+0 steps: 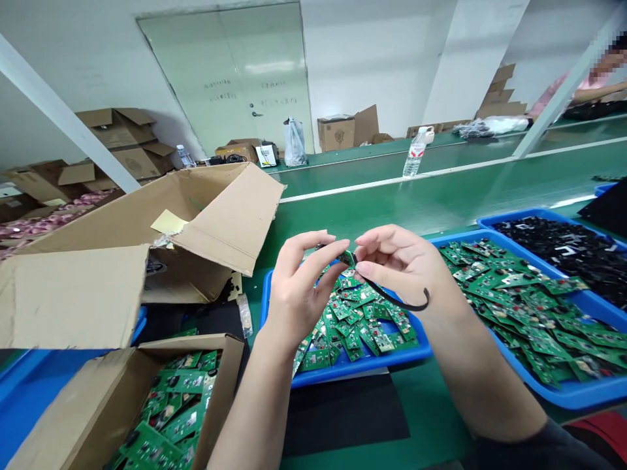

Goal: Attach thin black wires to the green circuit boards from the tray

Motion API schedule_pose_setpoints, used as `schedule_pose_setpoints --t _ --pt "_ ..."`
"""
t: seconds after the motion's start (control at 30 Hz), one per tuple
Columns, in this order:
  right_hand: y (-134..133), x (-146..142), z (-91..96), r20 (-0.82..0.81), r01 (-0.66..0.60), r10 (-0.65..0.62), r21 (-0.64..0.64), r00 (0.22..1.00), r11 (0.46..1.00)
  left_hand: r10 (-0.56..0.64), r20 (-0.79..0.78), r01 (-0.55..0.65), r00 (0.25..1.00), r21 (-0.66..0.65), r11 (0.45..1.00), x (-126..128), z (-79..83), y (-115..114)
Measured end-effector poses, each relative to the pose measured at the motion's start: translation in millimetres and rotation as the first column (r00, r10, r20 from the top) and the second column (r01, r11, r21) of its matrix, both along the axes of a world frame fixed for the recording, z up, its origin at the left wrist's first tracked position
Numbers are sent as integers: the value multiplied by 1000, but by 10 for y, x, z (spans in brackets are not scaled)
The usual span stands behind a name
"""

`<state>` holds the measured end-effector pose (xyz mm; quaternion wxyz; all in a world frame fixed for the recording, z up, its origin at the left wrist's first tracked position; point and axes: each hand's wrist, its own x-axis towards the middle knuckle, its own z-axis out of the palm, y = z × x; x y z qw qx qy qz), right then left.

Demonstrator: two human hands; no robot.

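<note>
My left hand [300, 281] and my right hand [399, 261] meet above a blue tray [343, 369] heaped with small green circuit boards [365, 323]. Between the fingertips of both hands sits one small green circuit board [347, 258], pinched from either side. A thin black curved wire or strap [396, 300] hangs from under my right hand's fingers and bends up by the wrist. Most of the held board is hidden by my fingers.
A second blue tray [571, 391] of green boards lies at right, and a tray of black parts [568, 245] behind it. Open cardboard boxes [161, 241] stand at left, the near box [98, 405] holding boards. A water bottle [414, 153] stands on the green belt. Another person [588, 88] works far right.
</note>
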<state>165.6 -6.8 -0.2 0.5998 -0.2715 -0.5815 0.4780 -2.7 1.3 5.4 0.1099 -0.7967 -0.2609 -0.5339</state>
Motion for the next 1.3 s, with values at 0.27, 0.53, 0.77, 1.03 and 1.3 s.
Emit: schedule_pose_setpoints --t 0.27,0.53,0.77,1.03,1.3 --pt "-46 -105 -3 -107 74 -85 -97 991 992 94 45 -100 995 148 984 12 -66 49" --pt "61 -35 -68 -153 -137 124 -75 980 988 26 58 -29 998 65 997 -13 -23 33" --pt "38 -51 -13 -248 -211 168 -157 954 965 -64 54 64 997 -1 998 -33 19 26" --pt "40 -34 57 -317 -335 251 -247 915 909 -182 155 219 971 -264 940 -35 -28 20" --pt "58 -7 64 -322 -307 213 -276 922 911 -126 85 142 988 -219 965 -59 16 36"
